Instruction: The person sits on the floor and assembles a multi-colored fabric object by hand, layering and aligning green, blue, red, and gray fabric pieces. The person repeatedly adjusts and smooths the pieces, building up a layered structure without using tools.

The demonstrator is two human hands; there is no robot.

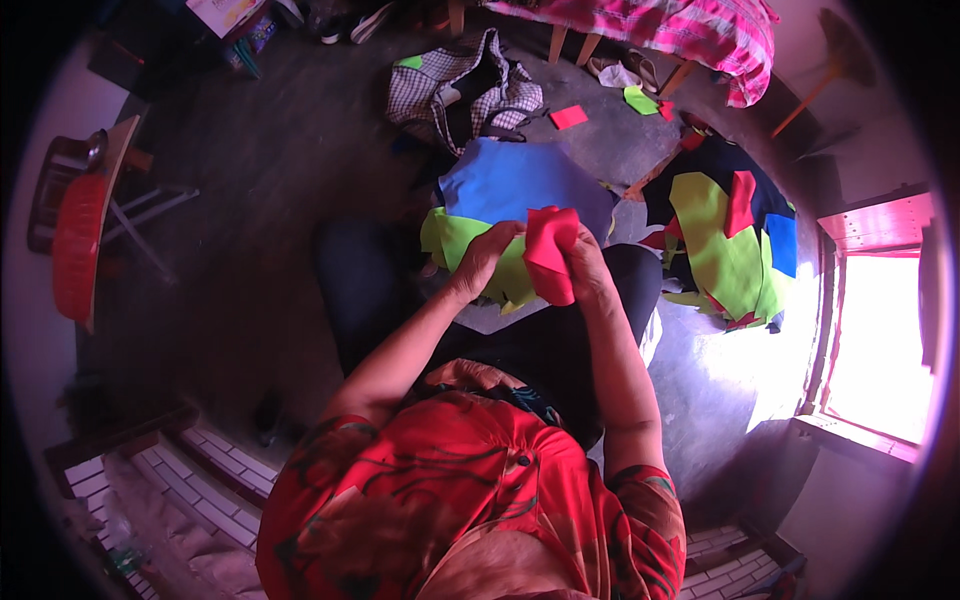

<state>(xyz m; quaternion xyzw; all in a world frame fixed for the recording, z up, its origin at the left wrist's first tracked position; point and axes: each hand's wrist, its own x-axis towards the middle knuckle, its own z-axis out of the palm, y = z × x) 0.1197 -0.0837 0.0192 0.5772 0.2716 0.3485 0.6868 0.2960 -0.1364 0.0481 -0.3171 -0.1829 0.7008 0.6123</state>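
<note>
I see both hands, left hand [487, 258] and right hand [590, 272], pinching the folded red felt piece [550, 252] over the lime-green and blue felt sheets [500, 205]; probably mid-fold, next needs aligned edges.

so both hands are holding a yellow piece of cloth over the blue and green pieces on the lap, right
Not quite: the piece of cloth is red, not yellow. The head view shows the left hand and right hand holding it over the blue piece and green piece.

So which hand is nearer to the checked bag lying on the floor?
Left, narrowly. The left hand grips the red cloth piece almost straight below the checked bag; the right hand holds the cloth's other side, further right and slightly lower.
</note>
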